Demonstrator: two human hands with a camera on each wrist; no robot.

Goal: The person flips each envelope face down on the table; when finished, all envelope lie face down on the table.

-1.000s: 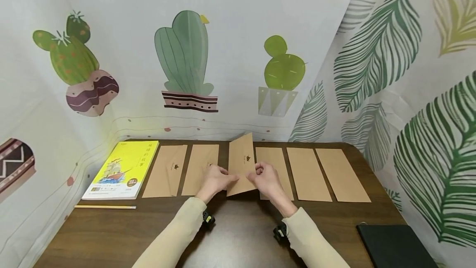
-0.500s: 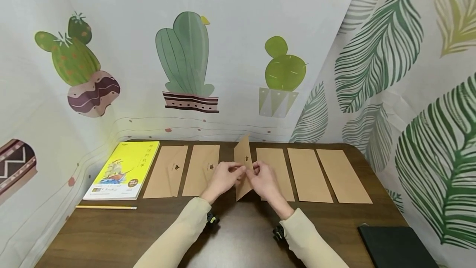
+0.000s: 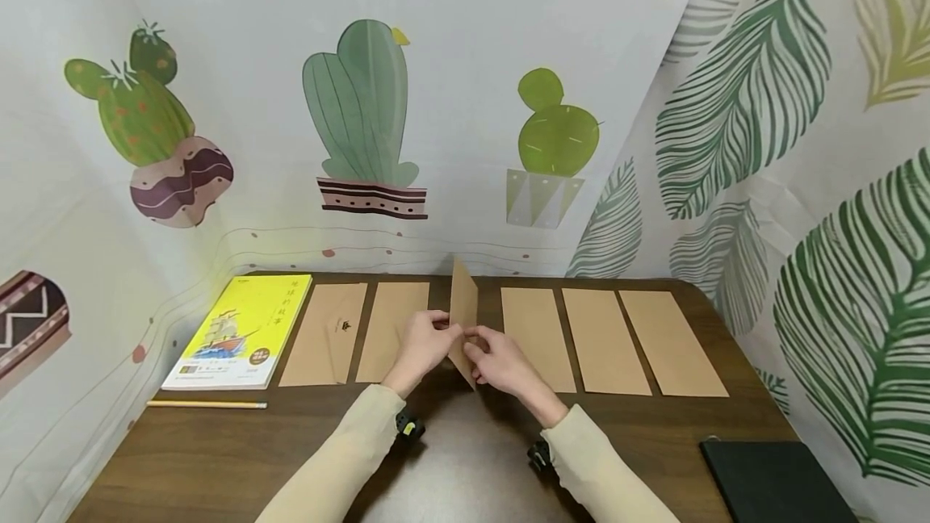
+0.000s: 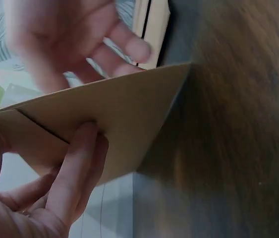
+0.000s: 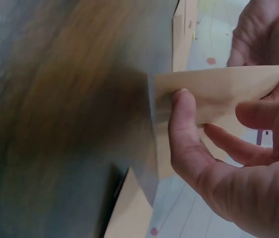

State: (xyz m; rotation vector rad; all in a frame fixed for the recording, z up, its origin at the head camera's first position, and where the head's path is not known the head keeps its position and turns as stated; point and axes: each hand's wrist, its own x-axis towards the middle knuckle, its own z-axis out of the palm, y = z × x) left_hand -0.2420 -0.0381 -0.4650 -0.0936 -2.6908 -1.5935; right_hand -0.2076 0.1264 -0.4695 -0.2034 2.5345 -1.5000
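A brown kraft paper envelope [image 3: 465,289] stands on edge, turned nearly side-on, above the table's middle. My left hand [image 3: 421,347] grips it from the left, with two fingers lying flat against its face in the left wrist view, near a dark flap line. On the other side, my right hand [image 3: 501,357] touches the envelope with loosely bent fingers; in the right wrist view a fingertip [image 5: 183,96] rests against that face. No right finger comes round to the left face. To the left lies an envelope [image 3: 395,305] partly covered by my left hand.
Another envelope [image 3: 312,345] with a printed crown lies farther left, beside a yellow book [image 3: 247,321] and a pencil [image 3: 207,404]. Plain envelopes [image 3: 538,337] continue the row rightward. A black flat pad [image 3: 770,474] lies front right. A patterned cloth [image 3: 465,103] hangs behind the table.
The held envelope has turned from showing its crown-printed face to nearly edge-on, and the crown is out of sight. My right hand has shifted left and slightly down along it.
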